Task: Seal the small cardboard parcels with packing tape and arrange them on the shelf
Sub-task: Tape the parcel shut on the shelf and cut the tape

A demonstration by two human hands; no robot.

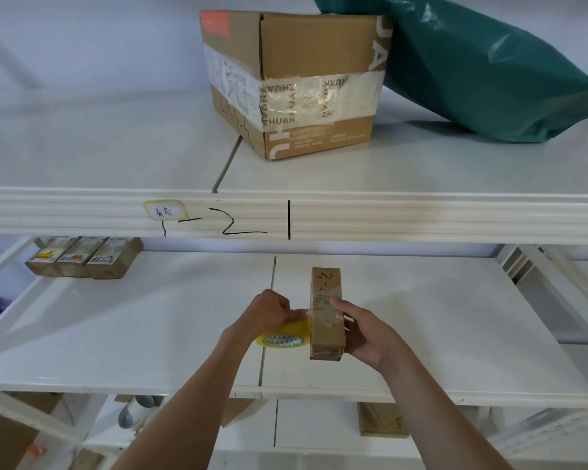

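Two hands taped a small parcel on the middle shelf.

The parcel (326,313), a narrow cardboard box with handwriting on top, stood near the front edge of the middle shelf (150,334), just right of the seam between its boards. The right hand (367,334) gripped the parcel's right side, fingers curled round it and thumb on top. The left hand (272,313) pinched a strip of clear tape against the parcel's left face, with the yellow tape roll (283,339) just under the hand, beside the parcel. Three small boxes (82,257) sat together at the shelf's back left corner. On the upper shelf (116,147) stood a large taped carton (296,83) with a green bag (482,62) leaning against its right side.
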